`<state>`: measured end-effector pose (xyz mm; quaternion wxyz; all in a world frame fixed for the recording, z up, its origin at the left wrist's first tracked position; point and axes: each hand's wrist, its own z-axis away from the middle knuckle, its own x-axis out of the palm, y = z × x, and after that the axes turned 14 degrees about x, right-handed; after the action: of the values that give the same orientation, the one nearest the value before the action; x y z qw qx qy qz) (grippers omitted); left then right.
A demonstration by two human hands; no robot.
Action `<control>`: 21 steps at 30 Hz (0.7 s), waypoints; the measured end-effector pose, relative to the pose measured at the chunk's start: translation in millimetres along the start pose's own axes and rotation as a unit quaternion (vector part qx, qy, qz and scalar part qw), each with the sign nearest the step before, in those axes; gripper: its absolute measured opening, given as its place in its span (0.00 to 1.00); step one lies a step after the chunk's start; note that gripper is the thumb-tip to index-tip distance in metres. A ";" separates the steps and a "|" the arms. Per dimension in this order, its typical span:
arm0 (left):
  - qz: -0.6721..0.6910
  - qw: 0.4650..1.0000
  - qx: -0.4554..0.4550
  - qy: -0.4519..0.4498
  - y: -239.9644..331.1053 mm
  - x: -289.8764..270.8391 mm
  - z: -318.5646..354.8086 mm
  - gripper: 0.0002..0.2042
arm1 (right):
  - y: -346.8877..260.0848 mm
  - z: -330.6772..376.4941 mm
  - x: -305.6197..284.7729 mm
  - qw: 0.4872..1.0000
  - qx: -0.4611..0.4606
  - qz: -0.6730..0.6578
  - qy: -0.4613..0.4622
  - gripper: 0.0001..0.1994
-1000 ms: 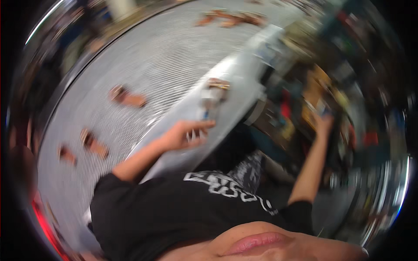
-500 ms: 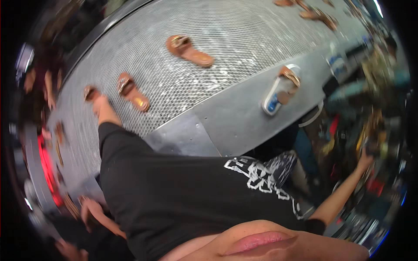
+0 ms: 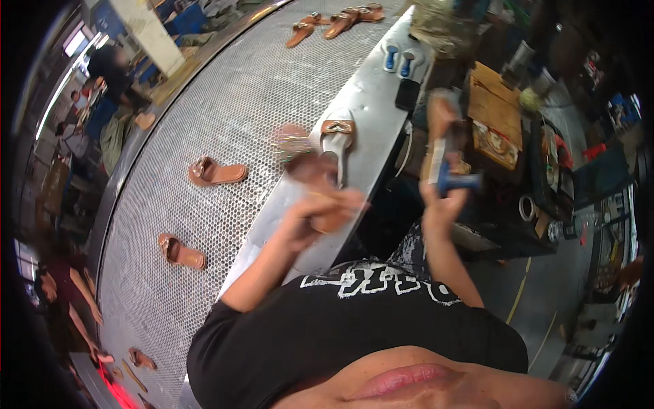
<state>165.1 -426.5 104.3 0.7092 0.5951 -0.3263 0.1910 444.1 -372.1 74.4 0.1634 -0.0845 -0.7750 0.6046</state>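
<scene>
Over the metal ledge, my left hand (image 3: 313, 213) is closed round a slide sandal (image 3: 330, 222), brown and smeared by motion. To the right my right hand (image 3: 446, 199) grips a brown and pale piece (image 3: 443, 146) with a blue stem (image 3: 460, 182); its exact kind is too blurred to tell. Just beyond my left hand, a brown sandal upper with a decorated strap (image 3: 338, 128) sits on a white shoe form on the ledge. Two more brown slide sandals, one farther off (image 3: 216, 172) and one nearer (image 3: 181, 252), lie on the mesh conveyor to the left.
The grey mesh conveyor (image 3: 225, 129) runs alongside the metal ledge (image 3: 368, 102). Several sandals (image 3: 337, 24) lie at its far end. Blue and white pieces (image 3: 399, 60) and a black phone-like slab (image 3: 408, 94) rest on the ledge. A cluttered bench (image 3: 494, 129) stands right; co-workers are left.
My left hand has come back from a sandal on the conveyor to above the ledge. My right hand has swung in from the far right. The view has turned rightward.
</scene>
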 end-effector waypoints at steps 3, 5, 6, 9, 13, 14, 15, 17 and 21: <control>-0.036 0.990 -0.065 -0.117 -25.0 36.5 -76.0 0.20 | -32.5 52.6 19.2 0.987 0.042 -0.026 -0.155 0.25; 0.028 0.997 0.001 -0.076 -5.9 22.2 -133.3 0.18 | -35.9 40.6 2.6 0.980 -0.023 0.027 -0.194 0.25; -0.010 0.993 0.121 -0.014 4.6 13.0 -157.4 0.15 | -39.6 38.1 -6.7 0.977 -0.033 0.021 -0.210 0.24; -0.075 0.988 0.087 0.100 -0.6 36.0 -181.7 0.23 | -43.9 28.9 -48.8 0.959 -0.026 0.071 -0.273 0.24; -0.261 0.943 0.207 0.007 -130.7 129.8 -120.4 0.20 | -21.8 21.4 -59.3 0.980 -0.066 0.098 -0.158 0.24; -0.215 0.964 0.150 -0.049 -146.7 121.2 -122.9 0.22 | -22.1 12.0 -62.1 0.981 -0.069 0.109 -0.146 0.24; -0.232 0.958 0.131 -0.109 -140.5 132.9 -124.7 0.24 | -21.3 2.5 -66.4 0.981 -0.089 0.112 -0.131 0.24; -0.345 0.904 0.138 -0.211 -110.7 130.6 -131.8 0.28 | -17.7 -24.4 -84.7 0.979 -0.090 0.148 -0.110 0.24; -0.433 0.852 0.237 -0.175 -16.5 74.6 -150.4 0.31 | -11.4 -111.0 -117.7 0.969 -0.123 0.206 0.061 0.28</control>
<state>264.7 -293.1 132.0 0.4892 0.8495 -0.0992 -0.1710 594.0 -312.7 91.5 0.0708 -0.2989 -0.7974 0.5193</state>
